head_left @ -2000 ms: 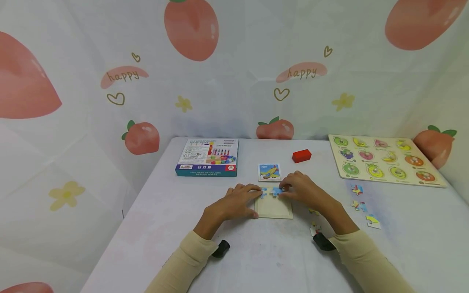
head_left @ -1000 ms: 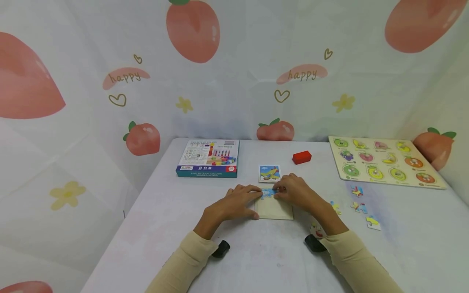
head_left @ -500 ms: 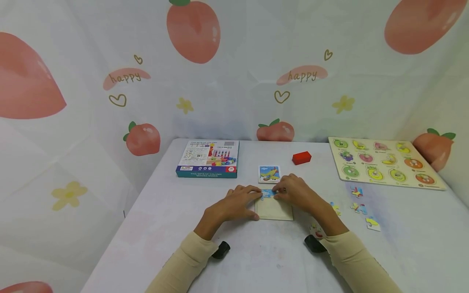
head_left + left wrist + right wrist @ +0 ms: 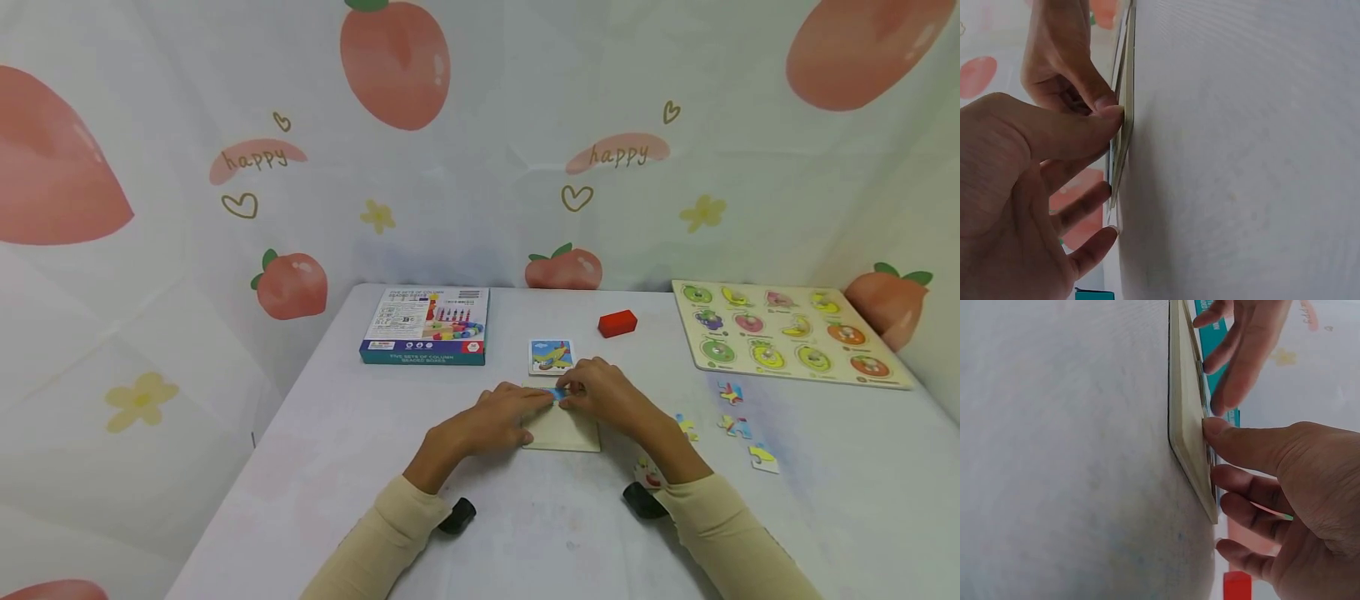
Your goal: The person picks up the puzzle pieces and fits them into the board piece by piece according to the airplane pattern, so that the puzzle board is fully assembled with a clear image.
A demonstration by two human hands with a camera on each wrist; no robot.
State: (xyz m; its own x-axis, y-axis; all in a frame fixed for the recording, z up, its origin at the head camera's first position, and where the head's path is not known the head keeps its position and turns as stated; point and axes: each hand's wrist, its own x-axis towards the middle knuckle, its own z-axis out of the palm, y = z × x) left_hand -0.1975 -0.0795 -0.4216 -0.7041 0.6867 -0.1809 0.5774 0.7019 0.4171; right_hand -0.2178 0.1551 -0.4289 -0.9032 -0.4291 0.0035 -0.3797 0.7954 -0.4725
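A shallow wooden puzzle tray lies in front of me, with blue jigsaw pieces along its far edge, now mostly under fingers. My left hand reaches over the tray's left side, its extended fingers touching the pieces. From the right, my right hand pinches a blue piece between thumb and forefinger at the far edge. In the right wrist view the right thumb rests at the row of pieces on the tray. Just beyond the tray lies a square airplane picture.
Loose jigsaw pieces lie to the right, among them a red-and-blue one and a yellow one; another is near the right wrist. Farther back are a boxed toy, a red block and a fruit puzzle board.
The right hand has brought its blue piece left against the corner piece and stayed there. Lately the left hand has slid right, its fingers now covering much of the blue row.
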